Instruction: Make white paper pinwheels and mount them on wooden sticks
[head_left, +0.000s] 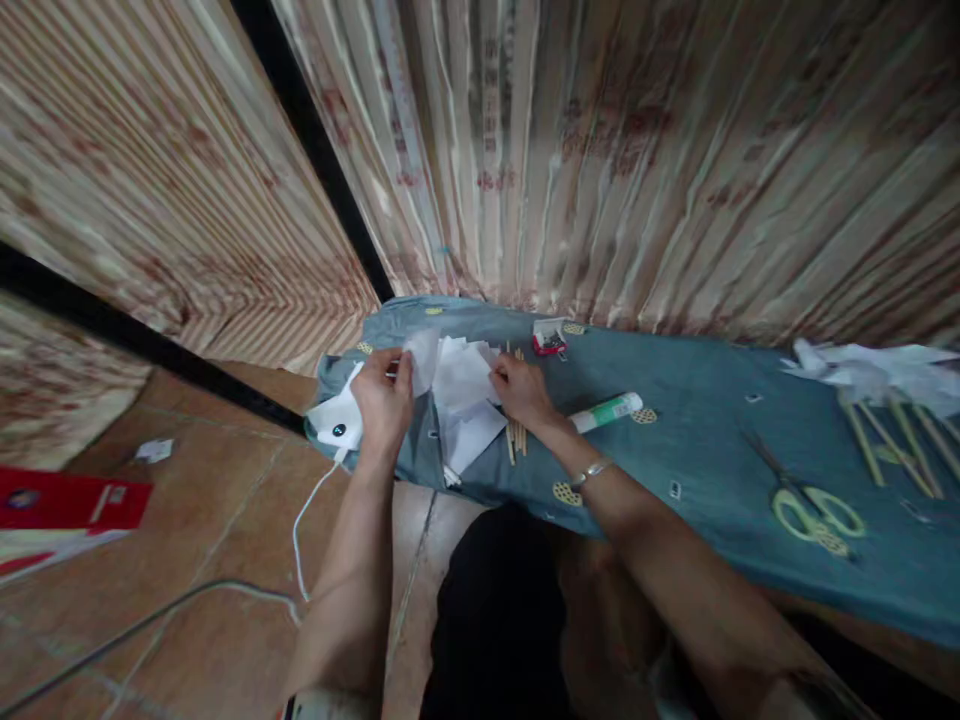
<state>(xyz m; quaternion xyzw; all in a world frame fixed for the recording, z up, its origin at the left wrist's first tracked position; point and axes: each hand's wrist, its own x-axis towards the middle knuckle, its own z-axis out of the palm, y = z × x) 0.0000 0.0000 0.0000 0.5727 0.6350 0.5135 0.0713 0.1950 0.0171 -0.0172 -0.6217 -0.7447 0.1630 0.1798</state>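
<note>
My left hand [384,400] pinches a thin, see-through white sheet [424,358] between thumb and fingers. On the cloth between my hands lies a loose pile of white paper pieces [469,432]. My right hand [523,390] has its thumb and fingertips together at the pile's right edge, apparently gripping the corner of one paper piece. Thin wooden sticks [511,445] lie partly under my right hand. A white and green tube [609,412] rests beside my right wrist. By my left hand sits a white device with a round dark dial [337,428] and a white cable.
A small open red box [549,342] stands toward the back. To the right are scissors with yellow-green handles [817,512] and white paper flags on sticks [892,375]. Teal cloth [697,420] covers the bench. A red package [71,505] lies on the tiled floor.
</note>
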